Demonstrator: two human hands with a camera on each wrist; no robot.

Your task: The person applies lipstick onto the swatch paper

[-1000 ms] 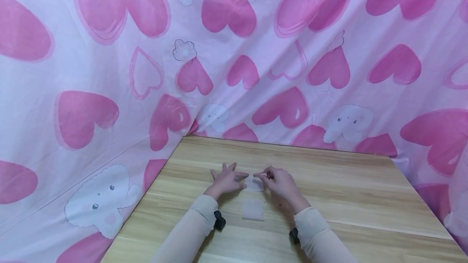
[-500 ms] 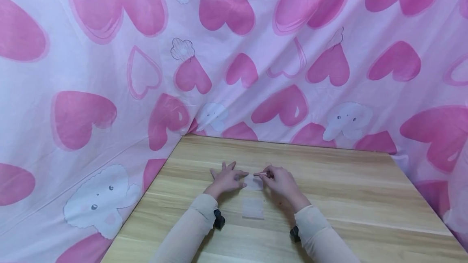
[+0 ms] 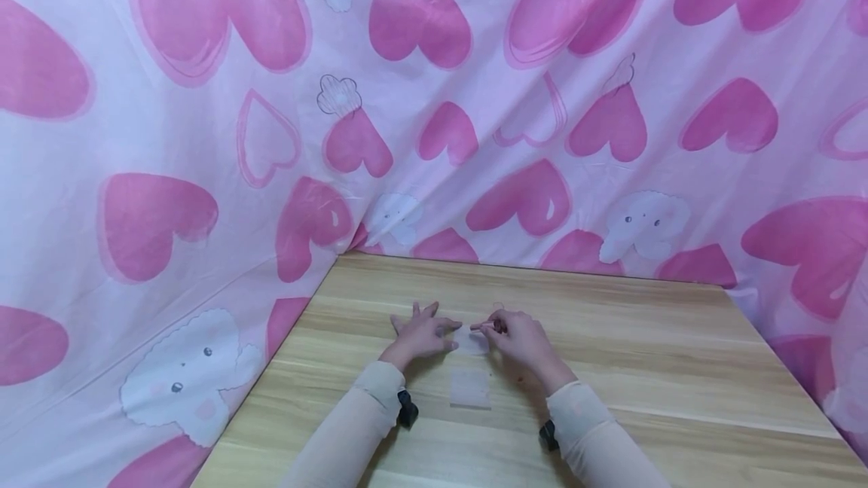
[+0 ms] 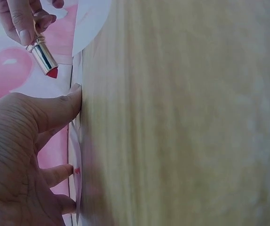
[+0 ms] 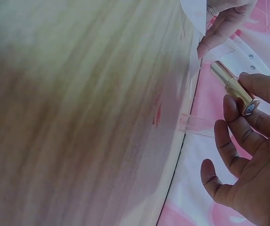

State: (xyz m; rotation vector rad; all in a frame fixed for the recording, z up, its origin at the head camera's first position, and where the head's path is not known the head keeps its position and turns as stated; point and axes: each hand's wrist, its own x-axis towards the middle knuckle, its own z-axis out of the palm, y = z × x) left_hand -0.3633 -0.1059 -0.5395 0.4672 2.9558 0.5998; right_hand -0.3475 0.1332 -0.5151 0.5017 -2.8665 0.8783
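Note:
My right hand (image 3: 521,339) pinches a gold lipstick (image 5: 234,87) between thumb and fingers, above the table. Its red tip (image 4: 52,72) is bare and points toward my left hand (image 3: 422,333). The left hand's fingers are spread, and its fingertips rest on or beside a thin whitish sheet (image 3: 473,343) lying on the wood. That sheet is partly hidden by the hands. A small gap separates the lipstick from the left fingers. Whether the tip touches the sheet is hard to tell; in the left wrist view it looks apart from it.
A second pale translucent square (image 3: 469,388) lies nearer to me on the wooden table (image 3: 644,367). Behind the right hand stands a small clear cap-like piece (image 5: 196,125). Small red marks (image 5: 157,112) show on the surface near that hand. Pink heart-patterned cloth (image 3: 434,134) hangs along the table's edges.

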